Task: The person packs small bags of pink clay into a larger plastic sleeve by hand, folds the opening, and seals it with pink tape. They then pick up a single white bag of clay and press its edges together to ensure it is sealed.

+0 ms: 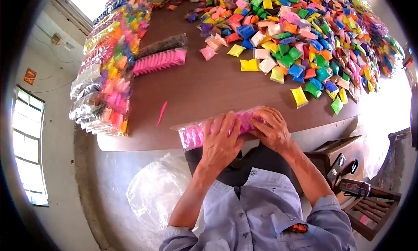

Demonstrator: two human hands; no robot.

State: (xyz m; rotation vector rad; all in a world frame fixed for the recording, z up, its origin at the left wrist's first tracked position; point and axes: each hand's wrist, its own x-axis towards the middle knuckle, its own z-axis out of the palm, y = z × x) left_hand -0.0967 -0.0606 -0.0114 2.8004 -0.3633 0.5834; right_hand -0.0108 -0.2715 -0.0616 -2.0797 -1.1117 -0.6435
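Note:
A long clear bag of pink packets (191, 136) lies along the front edge of the brown table (209, 92). My left hand (220, 142) rests on top of its middle, fingers spread over the plastic. At the bag's right end, my right hand (272, 131) has its fingers curled around the plastic and the pink packets. Further back on the left lies another filled bag of pink packets (160, 62), beside a bag with dark contents (162, 45). A thin pink tool (162, 113) lies between that bag and my left hand.
Loose colourful packets (287, 46) form a large heap at the back and right. Filled bags (111, 72) are stacked along the left edge. Clear plastic (154, 188) lies on the floor. A wooden stool (370, 211) with a heat-gun-like device (355, 188) stands at the right.

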